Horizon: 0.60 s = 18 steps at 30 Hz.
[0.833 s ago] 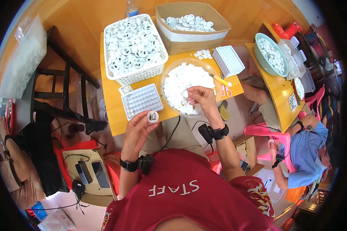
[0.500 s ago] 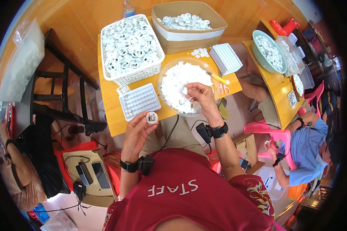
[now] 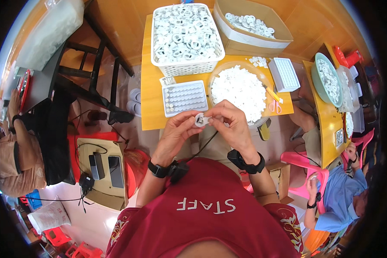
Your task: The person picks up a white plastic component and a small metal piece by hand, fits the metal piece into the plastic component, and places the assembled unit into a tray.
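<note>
In front of my chest, my left hand (image 3: 176, 132) pinches a small round white plastic part (image 3: 200, 120) with a metal-looking insert in its middle. The fingers of my right hand (image 3: 233, 127) close together at the part's right edge, around a small white piece that is mostly hidden. Just beyond my hands, a pale compartment tray (image 3: 185, 101) holds a few round silvery cells at its left side. To its right stands a clear round bowl (image 3: 262, 75) heaped with small white pieces (image 3: 238, 88).
Behind the tray stands a white basket (image 3: 187, 69) full of round parts, beside a cardboard box (image 3: 250, 43) of similar ones. A stack of trays (image 3: 284, 76), a yellow-handled tool (image 3: 271, 93) and scissors (image 3: 275, 106) lie right. A person in blue (image 3: 342, 189) sits at another table.
My right hand has left the white pieces in the bowl and come to the round part. My left hand has brought the part in to meet it. The whole view has shifted.
</note>
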Tool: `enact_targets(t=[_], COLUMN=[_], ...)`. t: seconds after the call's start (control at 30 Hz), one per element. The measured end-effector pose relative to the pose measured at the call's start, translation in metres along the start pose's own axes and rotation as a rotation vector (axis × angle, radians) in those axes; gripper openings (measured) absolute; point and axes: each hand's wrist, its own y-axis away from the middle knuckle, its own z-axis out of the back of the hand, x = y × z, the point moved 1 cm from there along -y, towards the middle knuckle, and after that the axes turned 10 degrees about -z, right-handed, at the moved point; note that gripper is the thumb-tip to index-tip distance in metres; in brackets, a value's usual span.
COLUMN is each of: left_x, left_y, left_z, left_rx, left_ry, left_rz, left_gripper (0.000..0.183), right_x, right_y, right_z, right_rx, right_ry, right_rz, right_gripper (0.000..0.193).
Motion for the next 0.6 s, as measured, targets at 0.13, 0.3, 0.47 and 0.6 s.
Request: enact_targets(t=[0.13, 0.3, 0.47, 0.6], left_x=[0.0013, 0.0023, 0.0047, 0.0045], left_y=[0.0008, -0.0001, -0.0005, 0.0001], left_z=[0.0015, 0.0035, 0.0059, 0.0034], left_rx=[-0.007, 0.019, 0.026, 0.017], left_ry=[-0.013, -0.045, -0.045, -0.073], left_rz=[-0.026, 0.004, 0.015, 0.025], left_gripper=[0.026, 0.024, 0.024, 0.023], right_x=[0.0034, 0.0094, 0.0081, 0.0083], right_y=[0.0014, 0.0015, 0.0009, 0.0005], right_z=[-0.011, -0.0103, -0.0097, -0.0094], right_rx=[-0.016, -0.059, -0.044, -0.046], right_ry=[0.172, 0.324, 0.346, 0.392], right_rz=[0.166, 0.233, 0.264, 0.255], right_gripper=[0.017, 0.018, 0.018, 0.018])
